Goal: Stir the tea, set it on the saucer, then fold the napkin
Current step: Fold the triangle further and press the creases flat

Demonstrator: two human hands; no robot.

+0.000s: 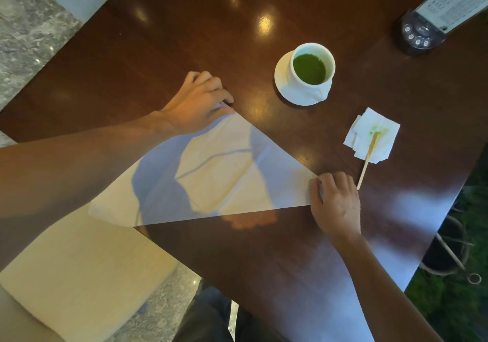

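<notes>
Stirring and placing look done: cup of green tea point(311, 67) sits on saucer point(284, 83) far right, wooden stirrer point(367, 160) parked on stained tissue point(372, 135); napkin point(224, 172) lies centre as triangle, left hand point(196, 102) and right hand point(336, 204) curled, pinching opposite corners, folds remaining.

There is one view only, from a camera on the person's head. It looks steeply down, near to the dark wooden table point(264, 249), which fills most of the frame. Both forearms enter from the lower edge and left side.
</notes>
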